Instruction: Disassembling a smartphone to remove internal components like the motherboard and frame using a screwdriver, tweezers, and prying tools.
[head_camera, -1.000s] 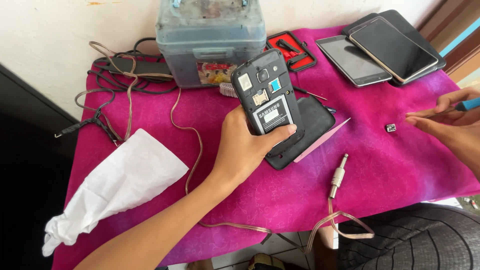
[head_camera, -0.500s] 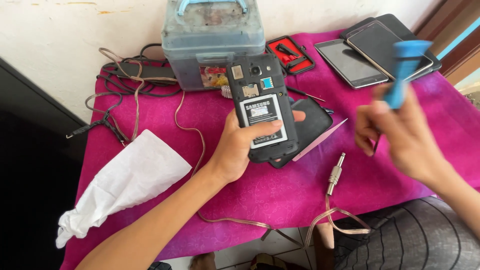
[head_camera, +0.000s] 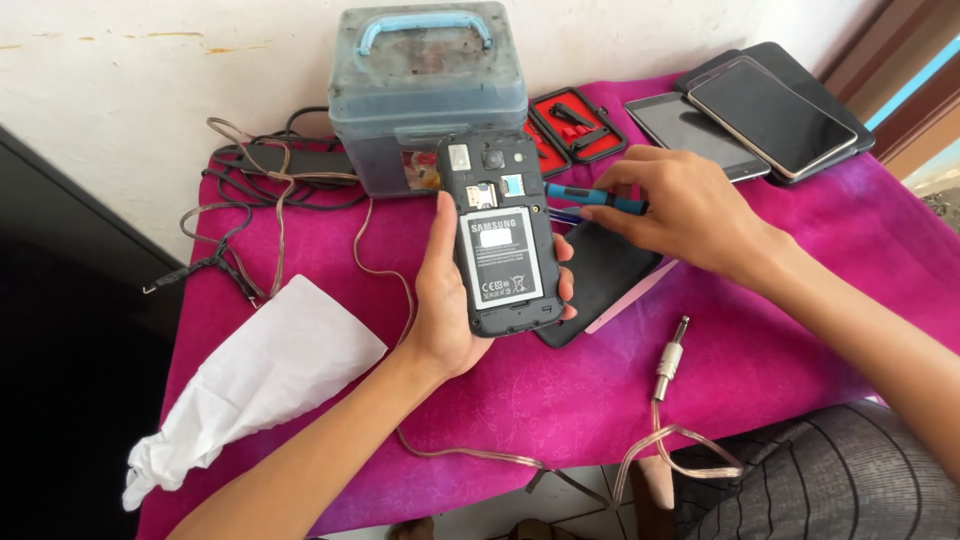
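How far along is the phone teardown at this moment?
Done: the back cover is off and lies on the pink cloth, so the phone is open. In hand: the left hand holds the phone upright, and the right hand brings a blue-handled tool to its right edge. Left: the battery sits in its bay, and nothing else looks removed.

Surface: table draped in a magenta cloth (head_camera: 800, 300).
On it: grey plastic box (head_camera: 430, 100), white tissue (head_camera: 260, 385), stacked tablets (head_camera: 765, 110), black phone cover (head_camera: 600, 285), jack cable (head_camera: 668, 358).
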